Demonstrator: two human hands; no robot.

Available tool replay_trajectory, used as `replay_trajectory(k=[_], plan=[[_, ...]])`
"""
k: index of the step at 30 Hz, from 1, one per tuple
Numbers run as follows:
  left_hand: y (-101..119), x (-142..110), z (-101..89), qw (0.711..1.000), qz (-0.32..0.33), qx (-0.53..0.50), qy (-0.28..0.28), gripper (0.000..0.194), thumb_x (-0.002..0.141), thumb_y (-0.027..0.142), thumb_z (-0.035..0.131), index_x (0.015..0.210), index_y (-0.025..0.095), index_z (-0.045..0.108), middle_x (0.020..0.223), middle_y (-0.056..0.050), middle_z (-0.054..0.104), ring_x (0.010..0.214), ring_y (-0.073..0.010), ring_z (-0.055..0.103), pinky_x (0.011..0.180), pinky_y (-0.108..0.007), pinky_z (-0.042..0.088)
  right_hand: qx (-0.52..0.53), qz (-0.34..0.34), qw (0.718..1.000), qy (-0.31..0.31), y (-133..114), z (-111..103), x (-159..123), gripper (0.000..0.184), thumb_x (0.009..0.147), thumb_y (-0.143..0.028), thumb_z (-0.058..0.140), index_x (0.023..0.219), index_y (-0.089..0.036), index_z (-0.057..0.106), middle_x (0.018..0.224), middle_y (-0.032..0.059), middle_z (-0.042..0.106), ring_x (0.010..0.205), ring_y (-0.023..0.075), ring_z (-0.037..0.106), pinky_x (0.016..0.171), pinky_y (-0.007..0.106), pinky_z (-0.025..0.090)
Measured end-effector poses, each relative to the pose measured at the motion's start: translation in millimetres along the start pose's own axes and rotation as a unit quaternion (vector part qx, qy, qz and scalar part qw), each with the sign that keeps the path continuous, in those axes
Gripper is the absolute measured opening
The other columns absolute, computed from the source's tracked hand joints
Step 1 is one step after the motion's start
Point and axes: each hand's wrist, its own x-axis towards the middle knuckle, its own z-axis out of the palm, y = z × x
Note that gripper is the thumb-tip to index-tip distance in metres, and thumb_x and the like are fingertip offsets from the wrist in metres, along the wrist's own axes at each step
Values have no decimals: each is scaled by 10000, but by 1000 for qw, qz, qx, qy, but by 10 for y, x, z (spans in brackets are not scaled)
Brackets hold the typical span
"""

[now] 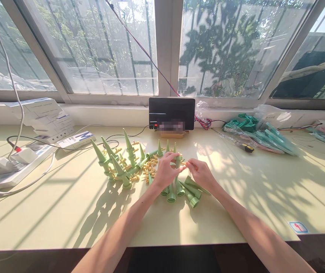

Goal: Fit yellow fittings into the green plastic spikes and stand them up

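My left hand (165, 170) is closed around an upright green plastic cone piece (178, 162), partly covered by the fingers. Close on its right, my right hand (200, 172) pinches a small yellow peg (183, 163) against the cone's side; the fingertips hide most of the peg. Loose green cones (192, 198) lie below the hands, some with their hollow ends facing me. Left of my hands is a heap of small yellow pegs (150, 165). Farther left stand several green cone towers (129, 148) with yellow pegs sticking out of their sides.
A black tablet (171, 113) leans on a stand by the window. White boxes (45, 117) and a power strip (17, 170) with cables sit at left. Bagged green parts (264, 132) and a yellow-black tool (247, 148) lie at right. The table's front edge runs below my forearms.
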Motion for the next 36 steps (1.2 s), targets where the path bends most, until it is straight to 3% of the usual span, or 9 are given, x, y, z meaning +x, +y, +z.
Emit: replay_trajectory(k=[20,27,31,36], plan=[[-28,43,-47,998,-32,-48,-20,386,765,408,696,1085,193,670,1077,-85,640,830,-164,658,665,-278,609,8,10,1000,11,-16,-4,5,326,932,-398,428,708,-187,537,573,-40,410,532,108,328,513,247,275],[-36,96,-134,994,-72,-73,-36,314,812,427,634,996,177,680,884,-55,717,624,-163,682,586,-286,565,19,16,999,23,7,-8,18,359,945,-437,423,741,-183,575,610,-20,478,555,118,413,545,248,327],[-70,123,-177,995,-81,-54,9,327,802,450,636,965,171,688,755,-38,714,549,-165,654,545,-288,531,43,30,995,79,47,-67,58,400,955,-484,389,780,-182,585,606,-11,482,554,129,467,548,251,355],[-140,137,-185,992,-46,80,81,268,822,425,609,857,180,710,760,-34,708,578,-150,604,624,-298,498,25,44,994,99,101,-93,76,428,940,-507,410,727,-178,583,572,-10,481,546,134,496,546,253,363]])
